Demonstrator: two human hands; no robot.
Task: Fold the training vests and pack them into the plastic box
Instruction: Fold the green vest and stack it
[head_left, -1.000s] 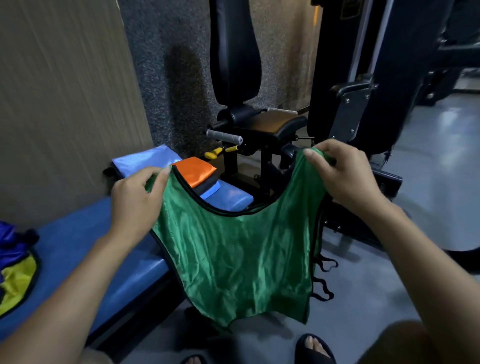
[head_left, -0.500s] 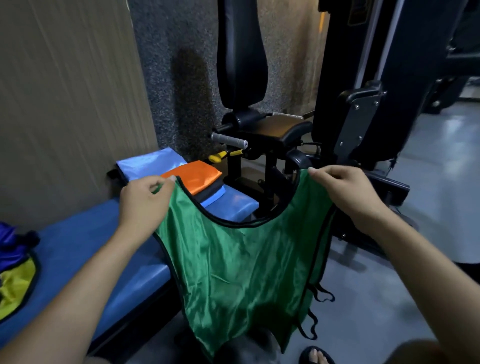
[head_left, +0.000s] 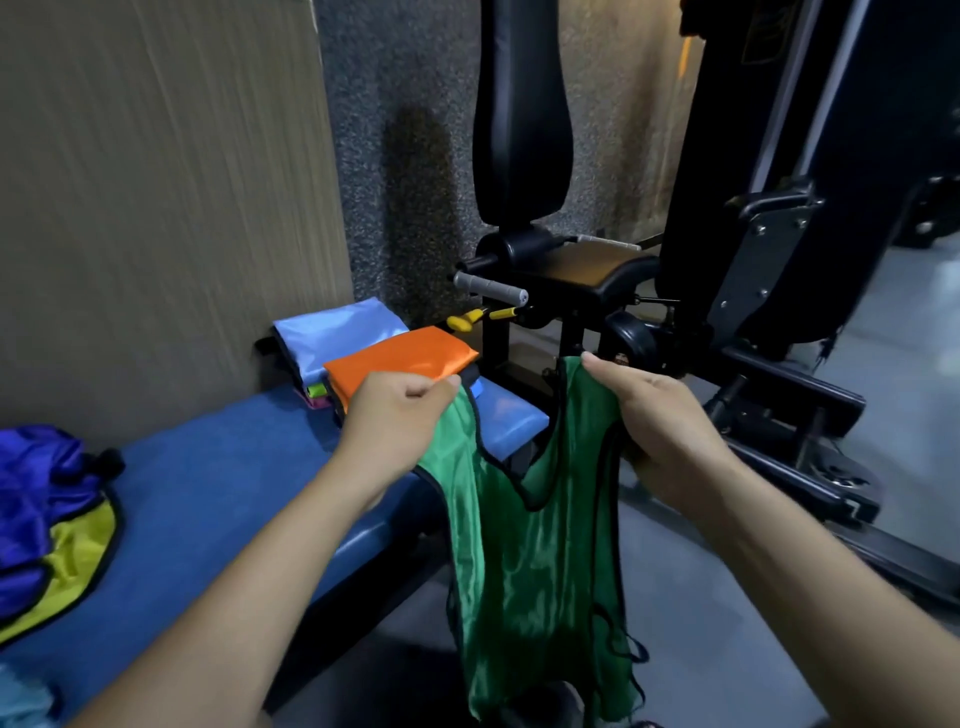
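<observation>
Since the earlier frames the two hands had drawn closer together, so the green vest (head_left: 524, 561) hung narrower, its neckline sagging into a deep loop instead of a wide shallow curve.

The left hand (head_left: 395, 421) pinched one shoulder strap at centre frame, thumb and forefinger closed on the black-trimmed edge. The right hand (head_left: 654, 421), just right of centre, had its grip curled round the other strap, with cloth bunched under the palm. The vest hung free from both, its hem dropping towards the bottom edge of the frame, just off the end of the blue desk (head_left: 218, 493).

An orange folded vest (head_left: 400, 358) topped a small stack at the desk's far end, with a light blue folded vest (head_left: 337, 332) behind it. Unfolded blue and yellow vests (head_left: 47, 519) lay heaped at the left edge. No plastic box could be seen.

The step in hand looked like the lengthwise fold, bringing shoulder to shoulder. To do it well, the straps should meet edge on edge and the trim lines match before the hem is lifted. The fabric looked slippery, so firm pinches and smoothing it flat on the desk would keep the halves from sliding apart.
</observation>
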